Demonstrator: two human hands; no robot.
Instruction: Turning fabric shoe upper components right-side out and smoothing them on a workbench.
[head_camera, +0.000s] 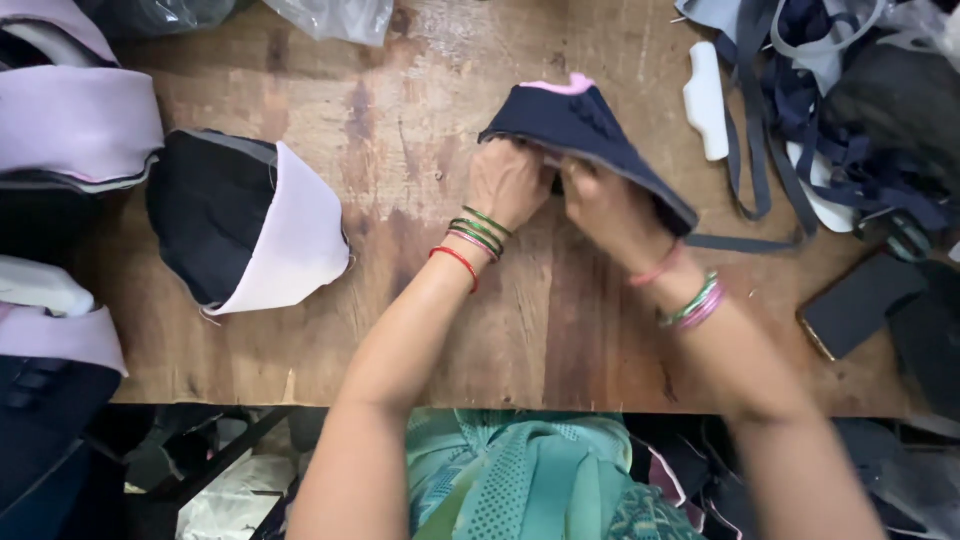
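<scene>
A dark navy fabric shoe upper (580, 125) with a pink lining edge sits at the middle of the wooden table (400, 150), held up off the surface. My left hand (508, 180) grips its near left edge with closed fingers. Close beside it, my right hand (610, 208) pinches the lower right edge of the same piece. Both wrists carry thin coloured bangles and thread bands.
A black and pale pink shoe upper (245, 220) lies at left, with stacked similar pieces (70, 130) at the far left edge. Navy straps and fabric scraps (850, 120) pile at upper right beside a white plastic piece (705, 100). A dark phone (860, 305) lies at right.
</scene>
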